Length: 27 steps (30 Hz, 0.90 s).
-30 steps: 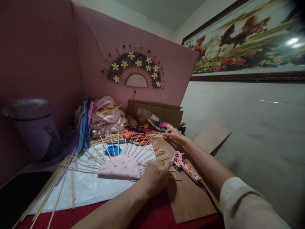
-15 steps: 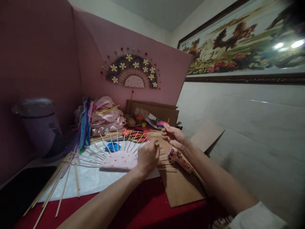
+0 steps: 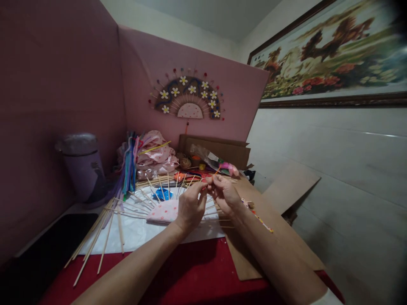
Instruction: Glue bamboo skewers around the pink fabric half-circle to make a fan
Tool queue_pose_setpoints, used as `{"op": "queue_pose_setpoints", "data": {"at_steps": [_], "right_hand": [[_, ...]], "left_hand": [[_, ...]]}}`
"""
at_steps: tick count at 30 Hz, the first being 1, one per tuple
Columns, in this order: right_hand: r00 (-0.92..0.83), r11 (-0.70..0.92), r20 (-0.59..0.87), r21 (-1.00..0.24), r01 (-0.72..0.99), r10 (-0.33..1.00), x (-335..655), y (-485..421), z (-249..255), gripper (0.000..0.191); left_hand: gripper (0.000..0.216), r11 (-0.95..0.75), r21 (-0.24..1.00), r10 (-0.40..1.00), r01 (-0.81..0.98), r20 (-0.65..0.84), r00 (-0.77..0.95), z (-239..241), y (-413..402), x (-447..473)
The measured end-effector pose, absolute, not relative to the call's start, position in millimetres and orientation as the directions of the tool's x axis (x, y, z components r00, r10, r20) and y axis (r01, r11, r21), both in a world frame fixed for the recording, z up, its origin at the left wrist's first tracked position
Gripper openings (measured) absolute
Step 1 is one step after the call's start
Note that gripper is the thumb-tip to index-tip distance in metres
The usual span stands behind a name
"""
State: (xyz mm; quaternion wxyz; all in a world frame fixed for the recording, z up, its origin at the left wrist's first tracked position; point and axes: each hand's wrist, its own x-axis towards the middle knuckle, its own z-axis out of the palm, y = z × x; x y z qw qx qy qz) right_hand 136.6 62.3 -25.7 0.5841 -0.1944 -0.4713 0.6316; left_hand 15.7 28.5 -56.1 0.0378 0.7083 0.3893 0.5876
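My left hand (image 3: 191,204) and my right hand (image 3: 225,194) meet with fingertips pinched together above the fan-shaped piece. A thin orange strip (image 3: 218,169) sticks up from my right fingers. What my left fingers pinch is too small to make out. Below them lies a half-round of pink spotted cloth (image 3: 162,211) with thin wooden sticks (image 3: 144,195) spreading from its curved edge; my left hand hides its right part. A flower-patterned item (image 3: 247,204) sits mostly hidden behind my right forearm.
Loose sticks (image 3: 95,239) lie at the left by a dark flat panel (image 3: 60,233). Behind are pipe cleaners (image 3: 127,165), bunched pink cloth (image 3: 157,152) and a blue packet (image 3: 163,194). Cardboard (image 3: 244,258) lies at the right. A finished flowered fan (image 3: 190,111) hangs on the pink backboard.
My right hand has come left and down with the orange strip, meeting my left hand, which has risen slightly. The view has shifted, and my right forearm now covers most of the flower-patterned item.
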Motion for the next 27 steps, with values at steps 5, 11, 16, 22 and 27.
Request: {"op": "queue_pose_setpoints", "data": {"at_steps": [5, 11, 16, 22, 27], "right_hand": [[-0.197, 0.152, 0.335, -0.778, -0.61, 0.921, 128.1, 48.7, -36.7, 0.013], [-0.085, 0.324, 0.458, -0.737, -0.593, 0.885, 128.4, 36.3, -36.4, 0.007], [-0.057, 0.353, 0.473, -0.727, -0.589, 0.879, 129.3, 32.6, -39.7, 0.007], [-0.086, 0.326, 0.468, -0.724, -0.608, 0.879, 127.0, 29.2, -45.0, 0.006], [-0.108, 0.301, 0.457, -0.728, -0.616, 0.883, 126.2, 29.1, -47.7, 0.006]], "left_hand": [[0.017, -0.702, 0.575, 0.618, 0.421, 0.785, -0.041, -62.8, 25.2, 11.6], [0.015, -0.667, 0.708, 0.694, 0.231, 0.704, -0.151, -60.6, 21.0, 20.9], [0.005, -0.583, 0.809, 0.772, 0.072, 0.58, -0.261, -55.6, 20.8, 23.3], [0.006, -0.619, 0.778, 0.758, 0.11, 0.628, -0.175, -49.8, 23.4, 14.2], [0.01, -0.65, 0.728, 0.728, 0.219, 0.679, -0.097, -44.8, 23.7, 9.6]]}}
